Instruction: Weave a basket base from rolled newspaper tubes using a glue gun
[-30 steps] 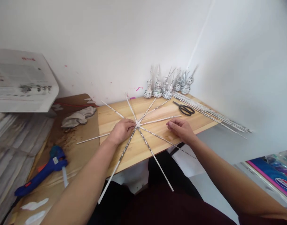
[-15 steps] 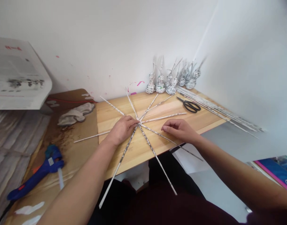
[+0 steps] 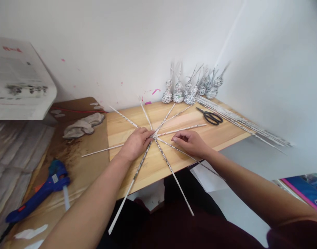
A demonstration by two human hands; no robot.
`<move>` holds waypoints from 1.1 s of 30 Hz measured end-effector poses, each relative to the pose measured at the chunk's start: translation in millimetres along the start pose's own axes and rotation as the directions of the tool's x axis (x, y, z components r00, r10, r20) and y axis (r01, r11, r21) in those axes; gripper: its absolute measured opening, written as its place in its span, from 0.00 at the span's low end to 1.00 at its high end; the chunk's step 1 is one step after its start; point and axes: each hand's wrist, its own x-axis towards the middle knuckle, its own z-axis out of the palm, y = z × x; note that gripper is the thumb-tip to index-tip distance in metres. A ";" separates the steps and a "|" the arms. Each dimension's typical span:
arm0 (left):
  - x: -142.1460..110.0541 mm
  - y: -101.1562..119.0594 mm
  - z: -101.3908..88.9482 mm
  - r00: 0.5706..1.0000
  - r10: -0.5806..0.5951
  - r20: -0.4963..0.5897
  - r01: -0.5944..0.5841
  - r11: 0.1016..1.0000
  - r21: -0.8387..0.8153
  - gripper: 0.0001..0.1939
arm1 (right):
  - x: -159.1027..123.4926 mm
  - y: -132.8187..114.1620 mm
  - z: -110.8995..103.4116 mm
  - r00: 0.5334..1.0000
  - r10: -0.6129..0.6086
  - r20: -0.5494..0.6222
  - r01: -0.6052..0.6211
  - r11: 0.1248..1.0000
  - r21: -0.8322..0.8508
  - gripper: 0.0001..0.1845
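Several thin rolled newspaper sticks (image 3: pixel 175 178) fan out like spokes from one crossing point on a wooden board (image 3: pixel 127 185). My left hand (image 3: pixel 137 143) pinches them at that crossing, thumb and fingers closed on the middle. To its right, my right hand (image 3: pixel 190 142) hovers low over the board with its fingers curled in. One spoke runs beneath or just beside that hand, and I cannot tell whether they touch. Whatever the right fingertips hold, if anything, is hidden.
Woven newspaper figures (image 3: pixel 178 93) stand along the wall. Black-handled scissors (image 3: pixel 212 118) and loose newspaper sticks (image 3: pixel 236 119) lie at the right. On the left are a blue glue gun (image 3: pixel 53 181), a stained glove (image 3: pixel 83 126) and a hanging printed sheet (image 3: pixel 20 79).
My right hand has moved a little left, closer to the crossing of the sticks. My left hand keeps its grip there. The view has shifted slightly.
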 end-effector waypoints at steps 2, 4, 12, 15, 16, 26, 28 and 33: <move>0.3 0.4 -0.6 1.000 -0.020 -0.011 0.019 1.000 -0.017 0.17 | -0.8 1.1 0.5 1.000 0.005 -0.020 -0.005 1.000 0.000 0.12; 0.6 0.3 -1.0 0.999 -0.040 -0.024 0.039 0.998 -0.056 0.19 | -0.7 1.4 0.4 1.000 0.009 -0.029 -0.010 1.000 -0.006 0.12; 0.8 -3.9 3.5 0.990 -0.133 -0.042 0.124 0.976 -0.179 0.19 | 0.1 -1.7 3.5 0.993 0.056 -0.103 -0.060 0.998 -0.032 0.14; 0.6 -4.1 4.7 0.988 -0.147 -0.051 0.136 0.973 -0.184 0.19 | 0.1 -3.6 4.3 0.992 0.052 -0.115 -0.056 0.998 -0.027 0.14; 0.5 -3.9 4.8 0.987 -0.153 -0.053 0.141 0.973 -0.185 0.19 | 0.2 -4.2 4.4 0.992 0.053 -0.117 -0.056 0.998 -0.022 0.14; -3.2 -6.6 8.8 0.983 -0.167 -0.078 0.145 0.963 -0.228 0.19 | 0.3 -6.1 3.1 0.996 0.038 -0.080 -0.038 0.999 0.001 0.17; -2.9 -7.3 9.3 0.983 -0.168 -0.079 0.145 0.962 -0.233 0.20 | 0.5 -5.7 2.9 0.996 0.036 -0.079 -0.037 0.999 -0.006 0.17; 0.2 -6.6 6.4 0.991 -0.130 -0.039 0.122 0.978 -0.170 0.18 | 2.1 -3.8 3.6 0.995 0.046 -0.091 -0.049 0.998 -0.036 0.17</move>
